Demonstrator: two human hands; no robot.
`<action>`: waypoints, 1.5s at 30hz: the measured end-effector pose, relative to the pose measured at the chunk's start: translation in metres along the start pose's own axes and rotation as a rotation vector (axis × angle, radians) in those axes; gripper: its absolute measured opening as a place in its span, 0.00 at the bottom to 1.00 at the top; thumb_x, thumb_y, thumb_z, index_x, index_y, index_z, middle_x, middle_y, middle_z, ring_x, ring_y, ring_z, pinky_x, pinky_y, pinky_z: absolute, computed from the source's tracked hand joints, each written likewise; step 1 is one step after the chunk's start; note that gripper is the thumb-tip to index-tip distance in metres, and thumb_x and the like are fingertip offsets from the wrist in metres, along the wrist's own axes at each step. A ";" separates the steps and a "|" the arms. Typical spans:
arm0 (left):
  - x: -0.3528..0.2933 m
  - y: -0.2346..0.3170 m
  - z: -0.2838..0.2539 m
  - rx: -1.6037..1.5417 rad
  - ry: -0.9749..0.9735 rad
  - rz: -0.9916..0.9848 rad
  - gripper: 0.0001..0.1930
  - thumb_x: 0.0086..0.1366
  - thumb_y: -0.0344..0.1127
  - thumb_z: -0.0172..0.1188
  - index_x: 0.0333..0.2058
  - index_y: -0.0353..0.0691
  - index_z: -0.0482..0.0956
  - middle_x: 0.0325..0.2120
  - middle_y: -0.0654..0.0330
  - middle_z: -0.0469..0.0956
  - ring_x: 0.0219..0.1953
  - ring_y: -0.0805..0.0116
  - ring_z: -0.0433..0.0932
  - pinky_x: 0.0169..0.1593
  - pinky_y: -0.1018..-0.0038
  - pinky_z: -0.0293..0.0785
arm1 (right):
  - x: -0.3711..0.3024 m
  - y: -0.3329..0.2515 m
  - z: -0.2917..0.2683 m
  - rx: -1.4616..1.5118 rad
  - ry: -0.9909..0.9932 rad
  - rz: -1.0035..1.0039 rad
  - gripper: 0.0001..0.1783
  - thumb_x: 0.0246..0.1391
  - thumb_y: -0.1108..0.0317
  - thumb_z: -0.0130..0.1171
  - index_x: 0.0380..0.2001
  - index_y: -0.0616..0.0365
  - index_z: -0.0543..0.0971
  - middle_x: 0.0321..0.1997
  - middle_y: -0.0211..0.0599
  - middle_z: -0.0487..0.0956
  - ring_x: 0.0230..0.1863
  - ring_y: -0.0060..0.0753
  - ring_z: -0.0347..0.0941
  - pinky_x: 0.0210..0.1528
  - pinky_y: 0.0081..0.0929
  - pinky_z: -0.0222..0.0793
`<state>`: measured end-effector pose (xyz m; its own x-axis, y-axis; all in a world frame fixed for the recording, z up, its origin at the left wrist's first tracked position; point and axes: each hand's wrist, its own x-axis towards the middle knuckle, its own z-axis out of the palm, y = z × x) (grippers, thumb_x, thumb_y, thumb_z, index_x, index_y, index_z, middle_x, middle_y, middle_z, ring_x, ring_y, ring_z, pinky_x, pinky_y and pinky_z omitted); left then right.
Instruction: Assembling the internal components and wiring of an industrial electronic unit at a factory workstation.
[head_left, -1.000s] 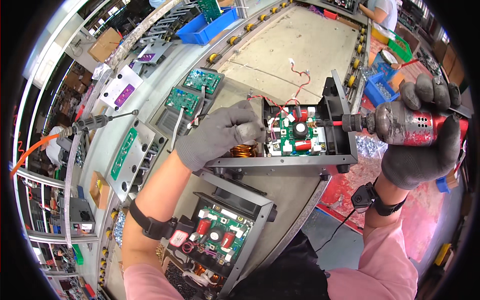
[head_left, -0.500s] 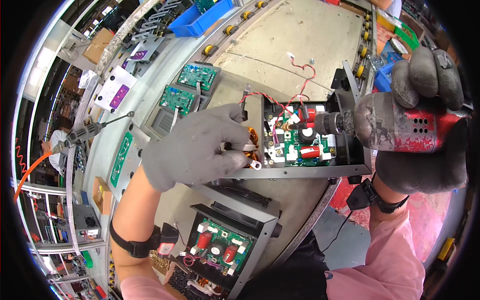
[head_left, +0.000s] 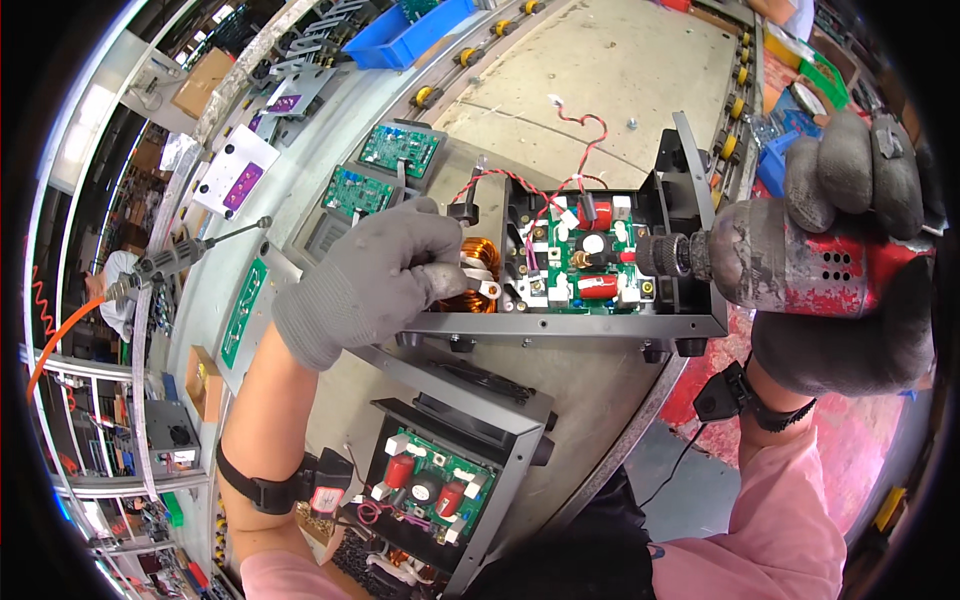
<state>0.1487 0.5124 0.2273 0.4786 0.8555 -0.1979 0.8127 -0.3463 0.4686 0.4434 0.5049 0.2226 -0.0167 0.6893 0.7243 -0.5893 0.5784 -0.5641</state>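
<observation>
My left hand point(head_left: 375, 278), in a grey glove, has its fingers curled closed at the left side of a copper coil point(head_left: 481, 262). A white-sleeved ring terminal point(head_left: 488, 290) sticks out beside the fingertips; the exact grip is partly hidden. My right hand point(head_left: 840, 345), in a dark, worn glove, is wrapped round a red and grey power drill point(head_left: 775, 255). The drill lies level, its bit pointing left over a green circuit board point(head_left: 610, 268) with red capacitors. That board sits in an open black metal housing point(head_left: 570, 326). A twisted red and black wire point(head_left: 595, 140) runs out over the bench.
A second open housing point(head_left: 490, 420) with a similar board stands nearer me. Circuit boards point(head_left: 400, 147) in grey trays lie behind my left hand. At left are a screwdriver tool point(head_left: 175, 262) on an orange hose and a blue bin point(head_left: 405, 35). Rollers point(head_left: 425, 97) line the bench.
My left hand has moved left and slightly away from me, with the coil and its ring terminal shifting too. The housing appears slightly further left; the drill still points at the board.
</observation>
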 end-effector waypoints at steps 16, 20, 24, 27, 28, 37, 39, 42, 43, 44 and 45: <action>0.009 0.005 0.030 0.403 0.390 -0.100 0.06 0.54 0.34 0.57 0.26 0.37 0.74 0.26 0.52 0.73 0.34 0.53 0.75 0.38 0.60 0.69 | -0.002 0.002 0.004 -0.045 -0.036 0.034 0.20 0.49 0.60 0.58 0.44 0.47 0.63 0.36 0.29 0.58 0.39 0.32 0.56 0.25 0.35 0.72; 0.019 -0.004 0.032 0.227 0.353 -0.043 0.07 0.55 0.35 0.58 0.27 0.37 0.76 0.25 0.52 0.74 0.34 0.53 0.75 0.39 0.61 0.69 | -0.001 0.005 0.006 -0.051 -0.042 0.041 0.22 0.50 0.59 0.57 0.46 0.47 0.62 0.36 0.29 0.58 0.39 0.32 0.57 0.20 0.36 0.72; 0.012 -0.002 0.035 0.060 0.237 -0.108 0.08 0.55 0.37 0.59 0.28 0.37 0.78 0.24 0.51 0.75 0.33 0.54 0.75 0.39 0.62 0.69 | 0.004 0.009 0.018 -0.030 0.026 -0.025 0.21 0.50 0.60 0.57 0.45 0.52 0.63 0.35 0.30 0.59 0.38 0.31 0.57 0.33 0.30 0.67; 0.000 0.005 0.040 -0.025 0.184 -0.097 0.10 0.55 0.38 0.59 0.27 0.37 0.79 0.24 0.51 0.74 0.32 0.53 0.74 0.39 0.62 0.69 | 0.013 0.006 0.026 -0.014 0.010 0.007 0.21 0.50 0.61 0.55 0.45 0.57 0.64 0.34 0.30 0.60 0.37 0.30 0.56 0.41 0.25 0.57; -0.004 0.007 0.042 -0.024 0.179 -0.090 0.10 0.55 0.38 0.59 0.27 0.37 0.78 0.24 0.51 0.75 0.32 0.53 0.74 0.38 0.62 0.69 | 0.018 0.006 0.028 -0.004 -0.033 0.055 0.21 0.51 0.62 0.55 0.46 0.57 0.64 0.34 0.30 0.60 0.37 0.30 0.56 0.41 0.25 0.58; -0.026 0.016 0.027 0.101 0.076 -0.071 0.05 0.55 0.34 0.55 0.27 0.39 0.75 0.27 0.54 0.74 0.31 0.51 0.73 0.37 0.60 0.69 | 0.013 0.033 0.039 -0.095 -0.112 0.090 0.23 0.49 0.62 0.58 0.48 0.57 0.68 0.31 0.33 0.67 0.31 0.33 0.64 0.33 0.28 0.63; -0.029 0.026 0.034 0.202 0.170 -0.079 0.05 0.55 0.34 0.55 0.27 0.39 0.74 0.27 0.54 0.73 0.30 0.52 0.74 0.36 0.60 0.70 | 0.010 0.040 0.040 -0.080 -0.079 0.072 0.23 0.47 0.62 0.60 0.47 0.56 0.68 0.31 0.33 0.67 0.30 0.33 0.64 0.31 0.28 0.64; -0.033 0.038 0.044 0.415 0.397 -0.158 0.06 0.54 0.35 0.58 0.28 0.41 0.74 0.26 0.54 0.72 0.28 0.54 0.75 0.32 0.61 0.70 | 0.006 0.045 0.043 -0.047 -0.010 0.077 0.23 0.47 0.62 0.60 0.46 0.55 0.69 0.29 0.32 0.65 0.30 0.32 0.64 0.30 0.27 0.64; -0.032 0.038 0.047 0.409 0.393 -0.161 0.06 0.54 0.35 0.58 0.28 0.41 0.74 0.26 0.54 0.72 0.28 0.54 0.75 0.32 0.61 0.70 | 0.005 0.047 0.044 -0.050 -0.013 0.087 0.23 0.47 0.62 0.61 0.46 0.55 0.69 0.29 0.31 0.64 0.29 0.32 0.64 0.30 0.26 0.64; -0.031 0.039 0.049 0.371 0.384 -0.167 0.06 0.54 0.36 0.59 0.28 0.41 0.74 0.27 0.55 0.73 0.29 0.54 0.75 0.32 0.61 0.70 | 0.003 0.049 0.046 -0.054 0.001 0.075 0.23 0.47 0.62 0.61 0.46 0.54 0.68 0.29 0.31 0.64 0.29 0.31 0.64 0.29 0.26 0.63; -0.030 0.037 0.050 0.334 0.357 -0.179 0.06 0.53 0.36 0.59 0.28 0.41 0.74 0.27 0.55 0.73 0.29 0.54 0.75 0.32 0.62 0.70 | 0.002 0.051 0.046 -0.053 0.010 0.063 0.23 0.46 0.62 0.62 0.46 0.54 0.68 0.29 0.31 0.64 0.28 0.31 0.64 0.29 0.25 0.63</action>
<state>0.1816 0.4548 0.2076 0.2267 0.9704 0.0832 0.9611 -0.2367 0.1424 0.3759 0.5156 0.2140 -0.0441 0.7293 0.6828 -0.5435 0.5560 -0.6289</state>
